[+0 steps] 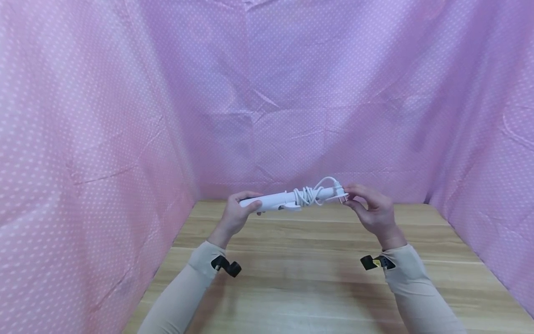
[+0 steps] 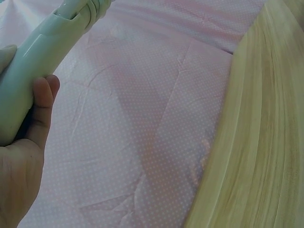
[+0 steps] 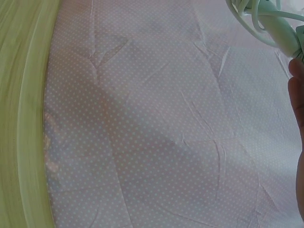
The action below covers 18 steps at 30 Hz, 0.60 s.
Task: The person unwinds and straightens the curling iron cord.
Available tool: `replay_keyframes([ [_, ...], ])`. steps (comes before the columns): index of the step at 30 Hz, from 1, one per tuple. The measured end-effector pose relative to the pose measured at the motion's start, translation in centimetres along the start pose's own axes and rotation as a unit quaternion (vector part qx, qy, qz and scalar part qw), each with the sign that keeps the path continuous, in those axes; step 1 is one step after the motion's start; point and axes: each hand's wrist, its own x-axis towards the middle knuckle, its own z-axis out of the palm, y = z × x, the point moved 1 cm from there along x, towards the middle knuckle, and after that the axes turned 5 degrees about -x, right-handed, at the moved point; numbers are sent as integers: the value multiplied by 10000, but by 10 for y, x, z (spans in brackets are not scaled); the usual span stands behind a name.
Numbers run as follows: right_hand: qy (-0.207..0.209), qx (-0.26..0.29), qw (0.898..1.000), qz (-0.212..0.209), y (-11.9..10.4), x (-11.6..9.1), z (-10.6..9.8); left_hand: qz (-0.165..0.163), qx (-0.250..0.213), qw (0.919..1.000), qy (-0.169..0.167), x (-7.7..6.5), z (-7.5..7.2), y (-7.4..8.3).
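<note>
A white curling iron (image 1: 269,201), thick at one end and slimmer at the other, is held up above the table, nearly level. Its white cord (image 1: 308,195) is wound in several loops around the slim part. My left hand (image 1: 237,214) grips the thick end, thumb on the near side and fingers behind; the left wrist view shows fingertips (image 2: 43,90) curled round the body. At the other end, my right hand (image 1: 373,208) pinches the plug (image 1: 340,191) with thumb and fingers, its prongs pointing down. Only the edge of the right hand shows in the right wrist view.
Below both hands lies a light wood-grain table (image 1: 300,278). Pink polka-dot cloth (image 1: 292,93) hangs behind it and along both sides. Each sleeve carries a small black wrist camera (image 1: 227,266) near the cuff.
</note>
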Motion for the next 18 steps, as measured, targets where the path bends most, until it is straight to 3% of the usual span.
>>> replay_keyframes([
  [9,163,-1033,9945,-112,-5,3,0,-7,38,10000,44,-2,5,0],
  [18,280,-991,9947,-55,-5,2,3,-63,361,9990,271,-5,10,-2],
])
